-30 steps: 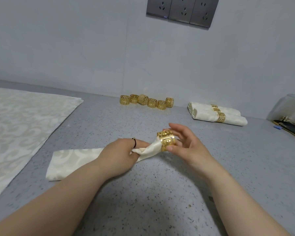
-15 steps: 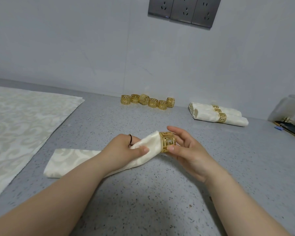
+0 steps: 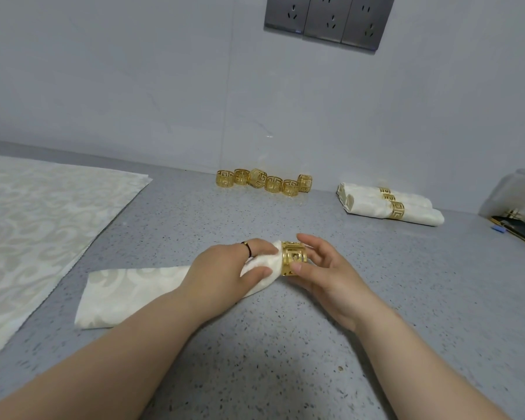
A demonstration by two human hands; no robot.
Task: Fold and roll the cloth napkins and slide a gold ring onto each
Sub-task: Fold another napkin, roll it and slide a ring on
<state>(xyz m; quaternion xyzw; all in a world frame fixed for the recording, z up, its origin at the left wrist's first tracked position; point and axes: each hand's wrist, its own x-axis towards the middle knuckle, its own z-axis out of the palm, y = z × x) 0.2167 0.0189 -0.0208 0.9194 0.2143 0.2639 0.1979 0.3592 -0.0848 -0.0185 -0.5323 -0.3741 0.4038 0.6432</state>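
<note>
The gold ring [image 3: 294, 258] sits on the right tip of the rolled napkin [image 3: 128, 283], which lies mid-tabletop [image 3: 406, 283]. The right hand [image 3: 331, 268] holds the ring in a pinching grip. The left hand [image 3: 225, 268] has its grip round the roll just beside it. Ringing is under way. Next, I judge, the ring should slide leftward, so the left hand must give way. Spare rings [image 3: 264, 182], finished napkins [image 3: 388, 204] and a flat cloth [image 3: 37, 225] lie well apart.

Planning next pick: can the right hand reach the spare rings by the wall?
Probably yes: only open counter lies before the spare rings, though the right hand holds the gold ring on the napkin.
</note>
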